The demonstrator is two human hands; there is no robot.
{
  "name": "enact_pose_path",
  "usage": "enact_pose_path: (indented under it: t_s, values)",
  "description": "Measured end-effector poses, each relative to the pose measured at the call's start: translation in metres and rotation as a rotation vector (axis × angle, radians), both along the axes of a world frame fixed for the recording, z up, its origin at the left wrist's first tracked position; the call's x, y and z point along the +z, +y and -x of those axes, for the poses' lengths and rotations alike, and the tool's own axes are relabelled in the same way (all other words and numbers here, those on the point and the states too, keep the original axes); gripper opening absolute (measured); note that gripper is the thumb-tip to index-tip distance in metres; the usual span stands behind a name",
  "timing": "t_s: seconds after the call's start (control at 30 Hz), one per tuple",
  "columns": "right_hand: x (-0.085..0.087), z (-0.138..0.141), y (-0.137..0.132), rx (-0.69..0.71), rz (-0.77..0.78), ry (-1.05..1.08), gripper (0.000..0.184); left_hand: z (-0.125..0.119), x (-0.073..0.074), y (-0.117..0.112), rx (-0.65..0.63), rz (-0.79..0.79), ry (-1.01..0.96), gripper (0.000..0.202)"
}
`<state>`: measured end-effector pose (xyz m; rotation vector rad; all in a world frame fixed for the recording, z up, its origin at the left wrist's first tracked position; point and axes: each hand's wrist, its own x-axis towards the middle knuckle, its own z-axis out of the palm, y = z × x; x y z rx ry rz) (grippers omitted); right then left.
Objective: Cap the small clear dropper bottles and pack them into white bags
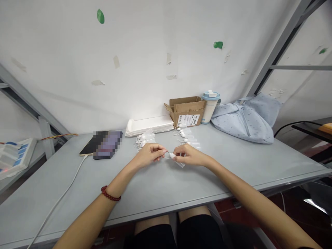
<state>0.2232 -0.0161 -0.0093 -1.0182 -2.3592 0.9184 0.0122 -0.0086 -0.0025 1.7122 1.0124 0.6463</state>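
My right hand (187, 155) grips a small clear plastic piece with a white end (172, 155) between thumb and fingers, low over the grey table. From the white end a thin loop or cord reaches toward my left hand (152, 153). The thumb and forefinger of my left hand are pinched at that cord; its exact end is too small to make out. Behind my left hand lies a pile of similar clear pieces with white ends and thin loops (145, 137). Several more of these pieces (192, 142) lie in a row behind my right hand.
At the back stand a stack of white envelopes (150, 124), an open cardboard box (188, 110), a lidded cup (209, 109) and a pale blue cloth bag (243, 121). Two phones (107, 145) and a white cable (68, 186) lie left. A power strip (22, 155) is farther left.
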Motion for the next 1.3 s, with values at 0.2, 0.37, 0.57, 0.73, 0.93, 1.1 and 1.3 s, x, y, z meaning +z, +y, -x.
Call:
enact_pose_path:
  t_s: [0.2,0.37,0.57,0.73,0.93,1.1,1.3]
  values:
    - [-0.001,0.0,0.0,-0.02,-0.014,-0.009,0.022,0.001,-0.001,-0.001,-0.029,0.011,-0.015,0.029]
    - [0.0,0.0,-0.001,-0.015,0.01,-0.011,0.022,0.001,-0.002,0.0,-0.042,0.0,-0.003,0.028]
    - [0.0,-0.001,-0.001,0.009,0.031,-0.001,0.024,0.0,-0.001,0.0,-0.05,0.008,0.002,0.03]
    - [0.001,-0.001,0.0,0.023,0.07,0.01,0.025,0.0,0.0,-0.002,-0.061,-0.017,0.017,0.03]
    - [0.001,0.0,-0.001,0.014,0.108,0.007,0.024,-0.001,-0.002,-0.003,-0.054,-0.023,0.036,0.027]
    - [-0.002,0.0,0.0,0.006,0.109,-0.013,0.024,-0.003,-0.007,-0.003,-0.049,0.002,0.004,0.024]
    - [-0.005,-0.001,0.002,0.007,0.073,-0.024,0.025,-0.005,-0.013,-0.003,-0.05,0.015,-0.009,0.024]
